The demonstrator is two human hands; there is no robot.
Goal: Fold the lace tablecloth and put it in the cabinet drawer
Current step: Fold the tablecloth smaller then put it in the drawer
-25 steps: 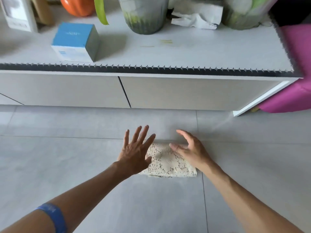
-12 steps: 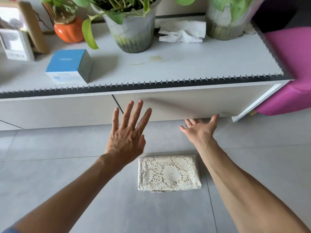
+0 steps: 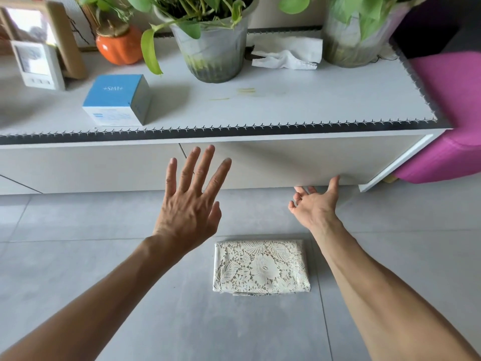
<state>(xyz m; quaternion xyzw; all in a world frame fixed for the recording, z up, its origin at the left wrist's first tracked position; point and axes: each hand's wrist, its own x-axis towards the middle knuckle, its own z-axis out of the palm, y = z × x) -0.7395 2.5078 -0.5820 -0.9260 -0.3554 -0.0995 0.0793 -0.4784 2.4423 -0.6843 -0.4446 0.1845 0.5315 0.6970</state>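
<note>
On the floor before the cabinet: folded lace tablecloth [image 3: 261, 267], untouched; left hand [image 3: 191, 201] spread, empty; right hand [image 3: 316, 203] hooked under drawer front [image 3: 286, 162]; advise a straight, level pull

The grey tiled floor [image 3: 109, 295] carried the folded lace tablecloth [image 3: 261, 267], lying flat toward six o'clock. Beyond it the low white counter [image 3: 299, 100] bore a blue box [image 3: 117, 100] at ten o'clock, an orange vase [image 3: 118, 45] and a small white display [image 3: 36, 65] farther left, two potted plants [image 3: 213, 48], and crumpled tissue [image 3: 289, 54] between them.
</note>
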